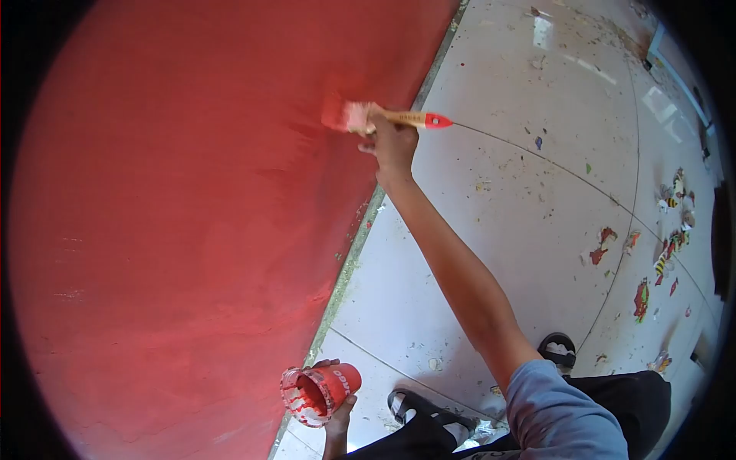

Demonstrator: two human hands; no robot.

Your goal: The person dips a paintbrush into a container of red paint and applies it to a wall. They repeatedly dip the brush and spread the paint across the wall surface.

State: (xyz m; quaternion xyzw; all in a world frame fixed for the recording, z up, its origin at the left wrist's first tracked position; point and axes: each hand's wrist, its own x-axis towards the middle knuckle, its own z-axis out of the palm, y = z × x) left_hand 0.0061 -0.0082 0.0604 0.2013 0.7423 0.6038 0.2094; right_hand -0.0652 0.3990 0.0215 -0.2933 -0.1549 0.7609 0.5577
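My right hand [394,147] grips a flat paintbrush [406,118] near its ferrule, the red-tipped wooden handle pointing right. The red-coated bristles touch the red wall [192,192]. Darker, wet-looking streaks lie around and below the brush. Low at the wall's foot, my left hand [337,418] holds a red paint cup [337,383], tilted with its mouth to the left. Red paint coats its inside, and the clear rim is smeared with red and white.
A greenish strip [343,280] runs along the wall's base. Scraps and paint flakes lie on the pale tiled floor [498,215], with colourful pieces [642,299] at the right. My sandalled feet [558,349] stand at the bottom.
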